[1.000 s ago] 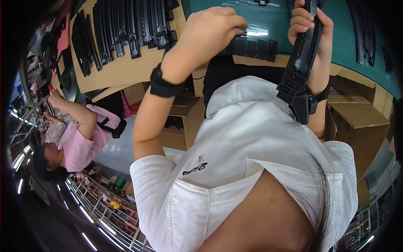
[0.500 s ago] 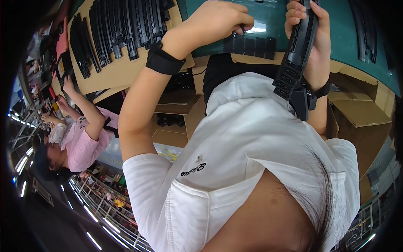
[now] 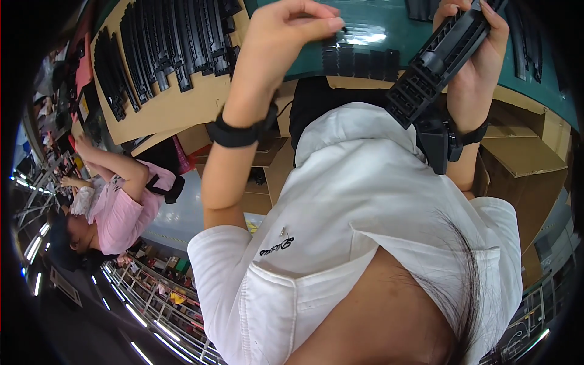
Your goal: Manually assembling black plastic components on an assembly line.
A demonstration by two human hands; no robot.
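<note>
My right hand [image 3: 480, 67] is closed around a long black plastic part [image 3: 435, 64] with a ribbed, slotted face. The part slants, its wide lower end pointing down toward my lap and its upper end running to the picture's top edge. My left hand [image 3: 298, 23] is raised to the left of it, thumb and fingers pinched together. A tiny dark bit shows by the fingertips, too small to name. Below and right of that hand, a row of small flat black pieces [image 3: 360, 64] lies on the green work surface [image 3: 401, 38].
Many long black strips [image 3: 176, 45] lie side by side on a cardboard sheet [image 3: 143, 118] at left. More black strips [image 3: 528, 55] are at far right. Open cardboard boxes [image 3: 523, 146] stand below the table edge. A co-worker in pink [image 3: 125, 213] is at left.
My left hand has moved left, away from the row of small black pieces. My right hand has shifted right and the long black part is now more slanted.
</note>
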